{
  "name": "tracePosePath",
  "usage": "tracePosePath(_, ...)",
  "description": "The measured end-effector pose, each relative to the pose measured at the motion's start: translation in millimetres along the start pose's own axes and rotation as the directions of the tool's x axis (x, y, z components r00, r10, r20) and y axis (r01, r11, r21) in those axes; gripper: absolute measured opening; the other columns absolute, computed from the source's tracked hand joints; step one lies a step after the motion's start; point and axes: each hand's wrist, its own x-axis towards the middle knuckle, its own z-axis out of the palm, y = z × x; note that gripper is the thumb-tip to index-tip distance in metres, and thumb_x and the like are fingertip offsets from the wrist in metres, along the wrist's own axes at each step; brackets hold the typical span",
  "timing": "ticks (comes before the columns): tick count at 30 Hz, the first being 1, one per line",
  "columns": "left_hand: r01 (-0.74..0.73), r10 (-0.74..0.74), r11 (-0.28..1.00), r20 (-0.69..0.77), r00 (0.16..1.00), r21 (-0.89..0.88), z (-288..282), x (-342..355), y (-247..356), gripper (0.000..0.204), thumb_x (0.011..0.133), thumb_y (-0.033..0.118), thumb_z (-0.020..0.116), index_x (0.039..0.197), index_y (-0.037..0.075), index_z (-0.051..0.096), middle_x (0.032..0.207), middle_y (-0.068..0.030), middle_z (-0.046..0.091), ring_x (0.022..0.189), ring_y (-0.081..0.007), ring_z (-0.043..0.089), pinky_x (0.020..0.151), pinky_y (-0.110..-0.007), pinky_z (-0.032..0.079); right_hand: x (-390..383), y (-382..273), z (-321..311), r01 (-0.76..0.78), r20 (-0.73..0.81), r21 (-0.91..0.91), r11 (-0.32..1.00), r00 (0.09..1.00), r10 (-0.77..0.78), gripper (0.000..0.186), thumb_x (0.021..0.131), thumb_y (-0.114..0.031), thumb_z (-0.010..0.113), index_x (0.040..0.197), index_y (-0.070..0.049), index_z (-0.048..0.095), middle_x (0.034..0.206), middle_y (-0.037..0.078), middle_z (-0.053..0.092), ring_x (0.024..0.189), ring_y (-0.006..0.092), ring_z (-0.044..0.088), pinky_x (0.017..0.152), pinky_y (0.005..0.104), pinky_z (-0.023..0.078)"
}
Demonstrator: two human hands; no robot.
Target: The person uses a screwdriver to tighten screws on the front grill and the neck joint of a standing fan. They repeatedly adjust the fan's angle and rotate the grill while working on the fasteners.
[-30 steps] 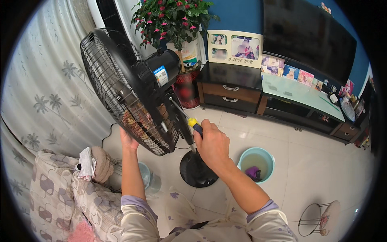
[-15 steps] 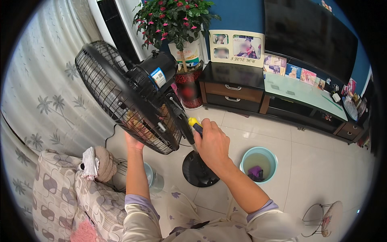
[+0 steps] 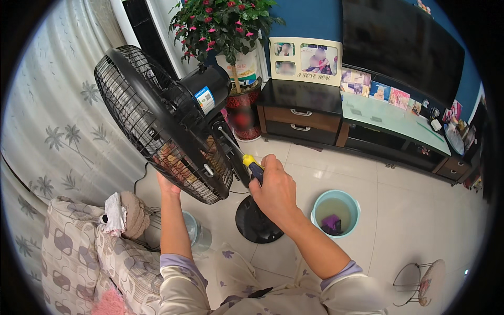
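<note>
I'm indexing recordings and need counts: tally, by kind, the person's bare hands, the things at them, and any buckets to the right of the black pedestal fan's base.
Bare hands: 2 (left hand, partly hidden; right hand)
Black pedestal fan: 1
Yellow-and-dark-handled metal screwdriver: 1
Round light-blue bucket: 1
Total: 5

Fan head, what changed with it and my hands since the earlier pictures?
The fan head has tipped slightly, its top swinging left and down. Your right hand now leaves more of the screwdriver's handle showing. Nothing was grabbed or released: your left hand stays at the fan's lower edge; the blue bucket stayed put.
</note>
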Motion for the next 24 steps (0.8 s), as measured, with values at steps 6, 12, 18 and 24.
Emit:
tracePosePath(6,0.010,-0.002,0.991,-0.065,0.998,0.134,11.9,-7.1,3.1,0.062,0.085,0.060,0.037,0.123,0.011,0.045,0.111,-0.0129,0.054,0.096,-0.0284,0.056,0.079,-0.041,0.049,-4.9,-6.4,0.0,0.012,0.030,0.023,1.000,0.999,-0.013,0.029,0.069,-0.004,0.061,0.089,0.001,0.040,0.082,0.018,0.047,0.065,0.0377,0.056,0.057,0.0458,0.047)
tracePosePath(12,0.016,-0.016,0.999,0.000,1.000,-0.041,4.8,-0.8,3.7,0.057,0.087,0.053,0.040,0.121,0.007,0.046,0.111,-0.0140,0.054,0.097,-0.0299,0.055,0.081,-0.043,0.049,-7.0,-0.8,6.8,0.085,-0.078,-0.049,0.995,0.993,-0.089,0.026,0.077,-0.010,0.059,0.098,0.000,0.045,0.078,0.017,0.053,0.064,0.0388,0.056,0.059,0.0447,0.047)
tracePosePath(18,0.010,-0.014,0.994,-0.034,0.999,-0.107,10.7,-6.0,2.3,0.050,0.088,0.045,0.044,0.117,0.004,0.049,0.111,-0.0142,0.055,0.099,-0.0289,0.054,0.086,-0.042,0.046,11.4,7.2,6.7,-0.653,0.554,0.676,0.343,0.756,0.348,0.023,0.081,-0.011,0.057,0.098,-0.002,0.045,0.073,0.010,0.058,0.052,0.0182,0.054,0.040,0.0289,0.039)
tracePosePath(24,0.017,-0.018,0.995,-0.007,1.000,-0.101,14.0,-7.8,0.3,0.055,0.088,0.048,0.043,0.120,0.004,0.046,0.115,-0.0141,0.053,0.100,-0.0293,0.053,0.089,-0.043,0.044,14.4,11.3,-0.2,-0.580,0.521,0.660,0.477,0.811,0.266,0.030,0.072,-0.007,0.065,0.094,-0.002,0.045,0.078,0.009,0.054,0.054,0.0149,0.052,0.041,0.0274,0.040)
